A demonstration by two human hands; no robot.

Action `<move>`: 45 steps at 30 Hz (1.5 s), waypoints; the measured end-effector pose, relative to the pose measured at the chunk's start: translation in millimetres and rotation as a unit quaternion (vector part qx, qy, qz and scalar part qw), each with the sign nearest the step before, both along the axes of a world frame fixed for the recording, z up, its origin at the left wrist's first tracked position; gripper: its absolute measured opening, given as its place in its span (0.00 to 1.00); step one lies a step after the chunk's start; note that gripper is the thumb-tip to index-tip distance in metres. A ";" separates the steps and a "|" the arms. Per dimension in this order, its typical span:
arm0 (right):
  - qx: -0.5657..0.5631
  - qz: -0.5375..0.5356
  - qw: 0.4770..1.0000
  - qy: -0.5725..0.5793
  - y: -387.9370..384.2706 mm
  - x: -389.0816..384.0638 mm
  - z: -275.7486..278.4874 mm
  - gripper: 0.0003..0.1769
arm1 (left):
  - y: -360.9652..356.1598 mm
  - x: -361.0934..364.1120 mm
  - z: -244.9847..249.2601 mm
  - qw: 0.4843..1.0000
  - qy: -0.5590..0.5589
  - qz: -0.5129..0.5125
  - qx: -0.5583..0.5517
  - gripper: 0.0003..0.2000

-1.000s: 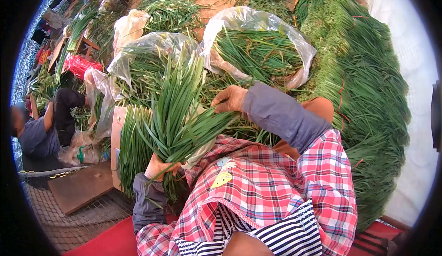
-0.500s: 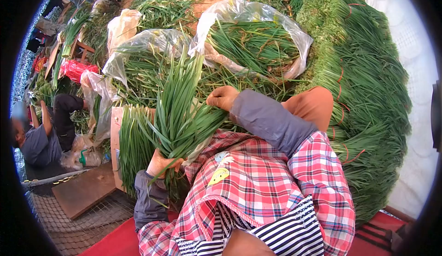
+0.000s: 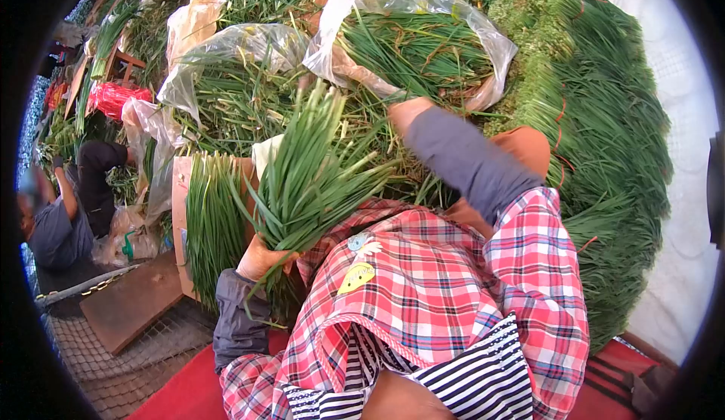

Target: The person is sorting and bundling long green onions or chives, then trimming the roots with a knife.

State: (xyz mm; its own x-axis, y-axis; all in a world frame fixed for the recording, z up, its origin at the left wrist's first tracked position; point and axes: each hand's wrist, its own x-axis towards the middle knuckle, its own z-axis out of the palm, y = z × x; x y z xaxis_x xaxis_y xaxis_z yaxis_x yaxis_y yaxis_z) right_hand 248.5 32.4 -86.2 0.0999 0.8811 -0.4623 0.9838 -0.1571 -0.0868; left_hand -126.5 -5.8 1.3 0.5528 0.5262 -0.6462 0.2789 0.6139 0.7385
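A thick bunch of long green stalks (image 3: 310, 167) fans upward, its pale ends at the top, and my left hand (image 3: 264, 257) is closed round its lower part. Just left of it, more green leaves (image 3: 211, 223) hang over a board. My right hand (image 3: 409, 112) is up and away from the bunch, near the lower rim of an open plastic bag (image 3: 500, 50) filled with green stalks. Its fingers are blurred by motion, and whether they hold anything is unclear. Loose cut stalks lie beneath and behind the bunch.
A tall bank of tied green bundles (image 3: 604, 140) runs down the right side. Another plastic bag (image 3: 177, 88) with stalks lies at upper left, near red string (image 3: 119, 99). A person (image 3: 57, 216) sits at far left. A brown board (image 3: 132, 299) lies on netting at lower left.
My right hand has moved from beside the bunch up and to the right, toward the bag. My left hand keeps hold of the bunch. The whole view has shifted slightly.
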 end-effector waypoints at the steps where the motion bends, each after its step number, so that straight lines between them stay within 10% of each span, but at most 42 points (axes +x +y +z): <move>1: -0.097 0.028 0.992 -0.072 0.0 30.5 2.0 0.19 | -3.1 -5.0 -0.1 1.000 0.005 0.015 0.005 0.23; 4: -0.182 0.005 0.979 -0.095 1.1 87.8 -57.7 0.24 | -8.4 -16.4 3.1 0.998 0.017 0.052 0.014 0.31; 6: -0.123 0.014 0.992 0.000 2.5 34.7 28.2 0.31 | -8.6 -11.3 6.4 0.998 0.000 0.066 0.015 0.30; 8: -0.120 -0.043 0.949 0.287 26.2 5.5 1.4 0.46 | -3.4 -3.3 13.9 0.999 0.002 0.047 0.022 0.27; 11: -0.099 -0.204 0.748 0.624 23.6 -59.2 -0.7 0.24 | 2.9 4.9 18.5 0.999 0.029 -0.030 0.013 0.25; 16: 0.085 -0.369 0.609 0.697 25.8 -42.4 -19.6 0.10 | 0.7 5.6 31.8 0.999 0.028 0.002 0.029 0.21; 18: 0.138 -0.421 0.663 0.603 30.3 13.7 -49.4 0.12 | 4.5 0.9 35.1 0.999 0.021 0.011 0.041 0.21; 19: 0.075 -0.246 0.847 0.465 23.7 26.0 -31.9 0.10 | 6.8 -0.5 37.4 0.999 0.017 0.014 0.048 0.22; 21: -0.078 -0.143 0.907 0.387 2.1 33.9 -49.2 0.14 | 23.0 6.3 54.8 0.992 0.066 -0.018 0.103 0.16; 22: -0.157 -0.228 0.833 0.479 -12.1 28.1 -82.1 0.15 | 32.3 15.4 66.7 0.987 0.089 -0.022 0.132 0.16; 25: -0.337 -0.046 0.607 0.718 -45.2 -16.4 1.7 0.27 | 59.4 51.6 85.0 0.958 0.074 -0.033 0.277 0.18; 30: -0.114 -0.054 0.218 0.968 -8.8 -76.4 -16.7 0.50 | 87.0 123.8 85.6 0.921 0.064 -0.056 0.381 0.35; 33: 0.061 -0.052 0.200 0.977 4.7 -58.2 52.0 0.56 | 85.7 159.3 57.1 0.737 0.179 -0.124 0.640 0.43; 37: 0.114 -0.147 0.226 0.956 20.1 -38.7 8.3 0.55 | 65.7 193.3 27.3 0.612 0.335 -0.191 0.690 0.39; 42: 0.045 -0.176 0.212 0.960 0.8 -47.7 29.6 0.42 | 43.2 201.1 13.7 0.577 0.333 -0.237 0.706 0.36; 45: 0.042 -0.220 0.304 0.926 8.4 -24.2 4.3 0.34 | 24.9 198.8 19.2 0.598 0.280 -0.237 0.712 0.37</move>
State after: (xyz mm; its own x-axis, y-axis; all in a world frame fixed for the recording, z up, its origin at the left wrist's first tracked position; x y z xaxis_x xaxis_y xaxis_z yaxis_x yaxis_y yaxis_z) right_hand 224.3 40.8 -81.9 -0.1467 0.9872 -0.0624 -0.8787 -0.1591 -0.4501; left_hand 72.3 19.1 20.5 0.7653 0.6329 0.1174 0.6206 -0.7739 0.1264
